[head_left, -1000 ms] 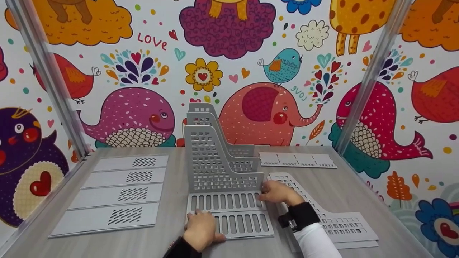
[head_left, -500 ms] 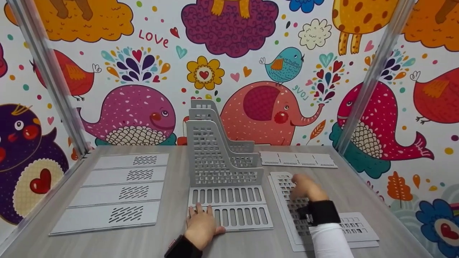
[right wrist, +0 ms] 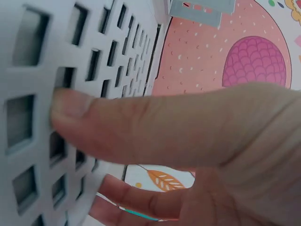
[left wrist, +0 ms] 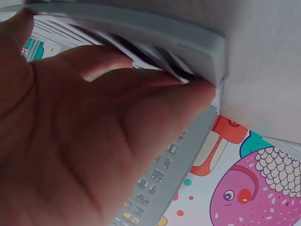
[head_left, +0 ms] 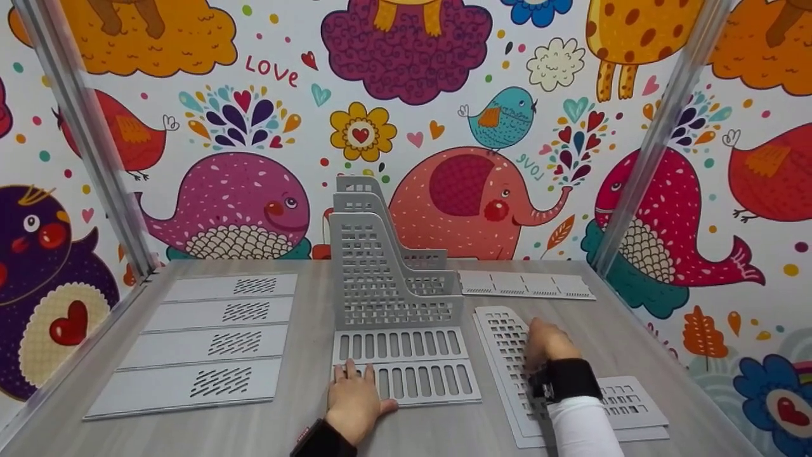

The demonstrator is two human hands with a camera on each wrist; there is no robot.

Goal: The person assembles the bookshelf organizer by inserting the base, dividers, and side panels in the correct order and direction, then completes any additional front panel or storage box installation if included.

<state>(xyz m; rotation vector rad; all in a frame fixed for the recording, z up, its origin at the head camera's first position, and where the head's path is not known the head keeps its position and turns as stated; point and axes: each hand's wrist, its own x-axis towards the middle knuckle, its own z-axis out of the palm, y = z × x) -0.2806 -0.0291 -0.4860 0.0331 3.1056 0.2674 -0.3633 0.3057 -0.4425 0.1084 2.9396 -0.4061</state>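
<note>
My left hand (head_left: 354, 400) rests on the left part of a grey slotted base panel (head_left: 431, 398), fingers spread, thumb along its near edge. In the left wrist view the thumb touches the panel's edge (left wrist: 214, 56). Behind the slots stand several grey perforated dividers (head_left: 369, 304), upright, stepped from tall to low, like a file rack. My right hand (head_left: 553, 343) holds the long side of a flat perforated panel (head_left: 491, 330), which lies over another sheet at the right. The right wrist view has its thumb (right wrist: 117, 122) on the holed face, with fingers beside the edge.
A sheet of four light grey panels with slanted slots (head_left: 190, 346) lies on the left of the wooden table (head_left: 304, 431). A narrow marked strip (head_left: 526, 284) lies at the back right. Metal posts (head_left: 95, 139) and a cartoon-printed wall stand behind.
My right hand has left the right side of the slotted base panel and moved right onto the flat perforated panel. My left hand stays on the base panel.
</note>
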